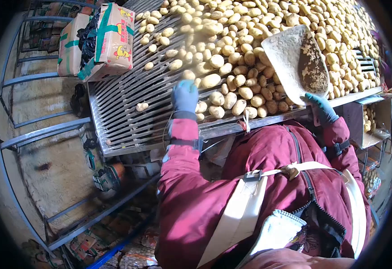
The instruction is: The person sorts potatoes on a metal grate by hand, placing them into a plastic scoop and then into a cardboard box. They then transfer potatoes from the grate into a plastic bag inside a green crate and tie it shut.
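Many potatoes [245, 93] lie heaped on a slatted metal table [124, 107]. My left hand [185, 96], in a grey-blue glove, is at the near left edge of the heap, its fingers beside a few potatoes. Whether it holds one cannot be made out. In a green-grey glove, my right hand [321, 108] is wrapped round the handle end of a broad, dirt-stained scoop [297, 62]. The scoop rests over the potatoes, its wide end pointing away from me.
A taped cardboard box [113, 40] sits on the table's far left corner. Metal rails [48, 132] stand at the left. An open carton [375, 116] with potatoes is below the table's right end. The table's near edge [267, 121] runs before my body.
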Motion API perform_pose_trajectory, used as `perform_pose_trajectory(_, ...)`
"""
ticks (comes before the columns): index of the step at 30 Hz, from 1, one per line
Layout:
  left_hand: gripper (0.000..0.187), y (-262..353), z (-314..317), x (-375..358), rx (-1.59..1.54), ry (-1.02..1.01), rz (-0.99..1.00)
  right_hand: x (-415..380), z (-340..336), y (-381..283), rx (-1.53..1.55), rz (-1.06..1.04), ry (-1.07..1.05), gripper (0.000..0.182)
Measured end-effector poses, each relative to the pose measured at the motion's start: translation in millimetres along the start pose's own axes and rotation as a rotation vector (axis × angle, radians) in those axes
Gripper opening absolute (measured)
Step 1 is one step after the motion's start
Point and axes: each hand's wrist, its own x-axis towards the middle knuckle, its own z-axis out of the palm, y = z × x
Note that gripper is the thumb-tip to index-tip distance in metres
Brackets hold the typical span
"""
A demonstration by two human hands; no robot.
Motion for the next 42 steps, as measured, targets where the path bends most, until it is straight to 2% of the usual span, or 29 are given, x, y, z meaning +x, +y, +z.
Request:
perform_pose_trajectory(2, 0.024, 11.4, 17.4, 4.8, -0.021, -0.153, -0.151, -0.1, -4.2, -0.9, -0.065, -0.014, -0.011, 0.029)
perform_pose_trajectory(5, 0.028, 25.0, 21.4, 16.0, -0.062, -0.242, -0.216, 10.6, -22.0, 3.6, -0.21, 0.006, -0.008, 0.033)
perform_pose_trajectory(7, 0.03, 27.5, 31.5, 18.0, -0.185, -0.262, -0.279, 28.0, -35.7, 26.5, 0.059, -0.119, -0.042, 0.038)
perform_pose_trajectory(9, 0.027, 49.8, 44.7, 16.1, -0.307, -0.025, -0.029, 38.6, -38.6, 36.7, 0.102, -0.132, -0.047, 0.041)
perform_pose_trajectory(11, 0.039, 103.5, 42.4, 18.6, -0.231, -0.16, 0.011, 35.6, -35.7, 29.2, 0.17, -0.179, -0.049, 0.042)
perform_pose_trajectory(13, 0.056, 128.3, 77.2, -7.4, -0.2, -0.084, 0.211, 47.6, -56.5, 26.0, 0.058, -0.097, -0.06, 0.043)
perform_pose_trajectory(16, 0.065, 144.6, 56.2, -30.3, -0.145, -0.214, 0.2, 50.3, -67.9, 22.3, 0.003, -0.048, -0.044, 0.044)
perform_pose_trajectory(17, 0.065, 136.8, 46.8, -27.6, -0.104, -0.249, 0.191, 50.0, -69.8, 19.9, 0.022, 0.0, -0.034, 0.045)
perform_pose_trajectory(19, 0.061, 117.6, 35.3, -32.2, -0.017, -0.227, 0.207, 40.6, -61.4, 11.3, -0.002, -0.125, -0.1, 0.045)
perform_pose_trajectory(20, 0.061, 102.2, 38.0, -35.1, 0.039, -0.185, 0.216, 53.7, -67.8, 20.8, 0.145, -0.133, -0.104, 0.044)
perform_pose_trajectory(22, 0.057, 76.6, 23.8, -28.9, 0.1, -0.176, 0.028, 56.4, -78.4, 15.8, 0.1, -0.108, -0.158, 0.049)
perform_pose_trajectory(24, 0.055, 50.6, 27.3, -32.5, 0.16, -0.096, -0.01, 45.6, -76.4, 3.8, 0.05, -0.084, -0.21, 0.054)
perform_pose_trajectory(26, 0.05, 54.7, 26.9, -28.9, 0.117, -0.061, -0.102, 18.9, -50.3, -15.0, 0.237, -0.039, -0.134, 0.045)
perform_pose_trajectory(27, 0.048, 61.1, 27.2, -27.5, 0.106, -0.051, -0.135, 24.7, -58.2, -12.4, 0.238, -0.031, -0.142, 0.045)
perform_pose_trajectory(29, 0.042, 108.7, 39.9, -21.7, -0.043, 0.065, -0.062, 42.4, -78.3, -9.9, 0.015, 0.127, -0.191, 0.039)
perform_pose_trajectory(31, 0.038, 131.8, 47.6, -26.1, 0.012, 0.009, 0.04, 27.3, -54.6, -21.8, 0.061, 0.052, -0.176, 0.036)
perform_pose_trajectory(32, 0.037, 131.0, 48.3, -31.6, 0.03, -0.011, 0.082, 21.2, -46.6, -24.6, 0.11, -0.021, -0.15, 0.033)
perform_pose_trajectory(36, 0.033, 92.0, 30.8, -62.5, 0.191, -0.044, 0.107, 49.5, -57.5, -7.1, 0.077, 0.038, -0.126, 0.034)
perform_pose_trajectory(39, 0.034, 64.0, 19.9, -78.1, 0.106, -0.054, -0.111, 41.4, -54.3, -15.8, 0.031, 0.057, -0.146, 0.033)
perform_pose_trajectory(42, 0.038, 67.2, 11.8, -75.2, 0.151, -0.018, -0.159, 28.6, -43.8, -23.3, 0.015, 0.052, -0.151, 0.032)
